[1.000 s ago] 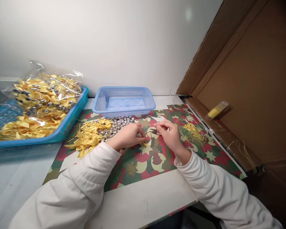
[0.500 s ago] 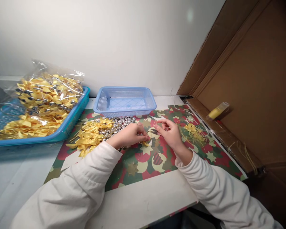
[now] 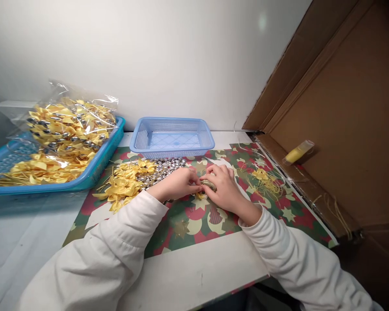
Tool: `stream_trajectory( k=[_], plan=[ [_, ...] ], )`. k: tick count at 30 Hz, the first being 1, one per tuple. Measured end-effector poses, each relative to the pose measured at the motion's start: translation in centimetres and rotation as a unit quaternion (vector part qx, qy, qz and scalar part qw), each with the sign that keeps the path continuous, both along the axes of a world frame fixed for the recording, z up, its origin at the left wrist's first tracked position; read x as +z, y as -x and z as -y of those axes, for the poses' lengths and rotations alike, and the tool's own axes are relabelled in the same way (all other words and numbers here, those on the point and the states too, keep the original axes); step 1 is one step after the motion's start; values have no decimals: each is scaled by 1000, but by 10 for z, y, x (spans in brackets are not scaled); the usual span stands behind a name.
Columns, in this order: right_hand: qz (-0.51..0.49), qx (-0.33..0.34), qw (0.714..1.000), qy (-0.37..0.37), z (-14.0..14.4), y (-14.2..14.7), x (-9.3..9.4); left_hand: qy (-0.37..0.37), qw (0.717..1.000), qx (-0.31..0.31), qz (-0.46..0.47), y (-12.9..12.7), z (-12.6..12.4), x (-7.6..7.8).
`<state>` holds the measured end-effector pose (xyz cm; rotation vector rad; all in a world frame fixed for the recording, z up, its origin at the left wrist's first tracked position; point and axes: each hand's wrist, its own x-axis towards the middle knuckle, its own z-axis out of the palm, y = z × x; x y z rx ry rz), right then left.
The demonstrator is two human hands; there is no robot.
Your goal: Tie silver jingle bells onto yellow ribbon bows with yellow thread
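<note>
My left hand is closed, thumb and fingertips pinched together over the patterned sheet. Just below its fingertips shows a bit of yellow ribbon flower, mostly hidden by the hand. My right hand meets it from the right, thumb and finger pinched on a thin yellow thread that is hard to see at this size. To the left of my left hand lie yellow ribbon flowers on wire stems, beside a heap of silver beads.
A blue basket stands against the wall. At the left, a larger blue tray holds yellow flowers and a clear bag of beaded ones. Thread scraps lie at the right, near a yellow-filled tube by the cardboard.
My right hand has moved left and down, its fingertips now against those of my left hand. The dark pointed tool seen in it before is hidden now. My left hand keeps its pinch.
</note>
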<state>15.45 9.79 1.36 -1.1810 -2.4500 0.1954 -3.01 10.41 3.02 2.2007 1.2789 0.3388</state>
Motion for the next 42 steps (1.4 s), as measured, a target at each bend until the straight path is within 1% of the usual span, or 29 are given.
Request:
stream_trajectory(
  k=[6, 10, 14, 19, 24, 26, 31, 38, 42],
  plan=[
    [18, 12, 1000, -13, -2, -3, 1, -3, 1000, -2, -19, 0, 0, 0],
    [22, 15, 999, -18, -2, -3, 3, -20, 1000, -8, -6, 6, -1, 7],
    [18, 16, 999, -26, -1, -2, 3, -39, 999, 16, 9, 12, -3, 12],
    [11, 17, 999, -39, -1, -2, 1, -34, 999, -3, 15, 6, -2, 6],
    [11, 17, 999, -50, -1, -3, 0, -47, 999, 8, 5, -2, 1, -1],
    [10, 16, 998, -55, -2, -3, -1, -53, 999, 2, 3, -3, 1, -2],
    [5, 8, 998, -67, -3, -3, -2, -64, 998, -29, 6, -3, 0, -3],
    [9, -4, 998, -62, -2, -4, 1, -52, 998, -32, 4, -2, 0, -5],
    [12, -5, 998, -62, -2, -4, 1, -30, 999, -22, 13, -2, 1, -1]
  ],
)
